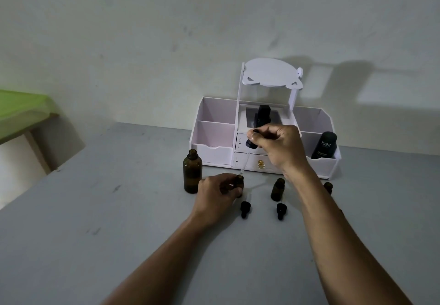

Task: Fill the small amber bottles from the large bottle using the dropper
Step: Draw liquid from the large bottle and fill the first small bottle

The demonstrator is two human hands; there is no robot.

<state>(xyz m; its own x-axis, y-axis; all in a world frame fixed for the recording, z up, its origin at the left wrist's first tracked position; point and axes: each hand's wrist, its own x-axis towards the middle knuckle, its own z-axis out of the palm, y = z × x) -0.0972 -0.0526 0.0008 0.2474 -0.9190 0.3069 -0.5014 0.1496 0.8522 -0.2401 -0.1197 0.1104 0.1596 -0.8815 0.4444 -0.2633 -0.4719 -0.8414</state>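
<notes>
Pinching dropper [247, 154] — tip above held bottle [239, 180].

Bare forearms [333, 221]; seemingly no sleeves

Left of us: the grey tabletop [100, 209] lies bare.
Ahead: the white compartmented organiser [214, 135] walls off the back.
Centre: tall amber glass bottle [192, 175], small amber bottle [277, 189] and two black dropper caps [245, 209] crowd our path.

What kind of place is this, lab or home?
Probably a home, not a lab: a white cosmetics organizer holding a Kahf bottle sits against a bare scuffed wall on a plain grey table, with no lab gear in sight.
</notes>
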